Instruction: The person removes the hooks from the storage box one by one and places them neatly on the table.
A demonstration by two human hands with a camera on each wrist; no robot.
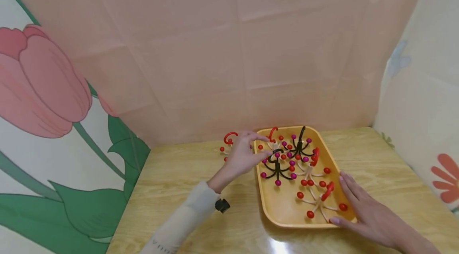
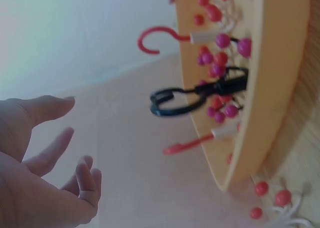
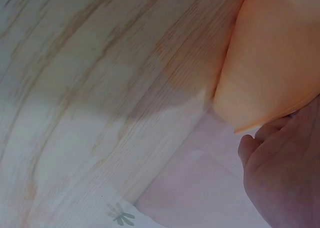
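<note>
A yellow-orange tray [image 1: 265,206] holds several small hook hangers with splayed, ball-tipped arms. Some are white with red hooks and red balls, such as the front hanger [image 1: 320,201]; others are black with magenta balls, such as the left black hanger [image 1: 277,169]. My left hand [image 1: 245,154] hovers over the tray's left edge, thumb and fingers spread apart around nothing. The black hook [image 2: 175,102] stands clear of that hand in the left wrist view. My right hand [image 1: 373,214] rests against the tray's near right corner, its fingers along the side and thumb at the front rim.
Another red-hooked hanger [image 1: 230,140] lies on the wooden table [image 1: 186,174] left of the tray, partly behind my left hand. A small black object [image 1: 222,205] shows beside my left sleeve. A pink sheet [image 1: 201,46] hangs behind the table.
</note>
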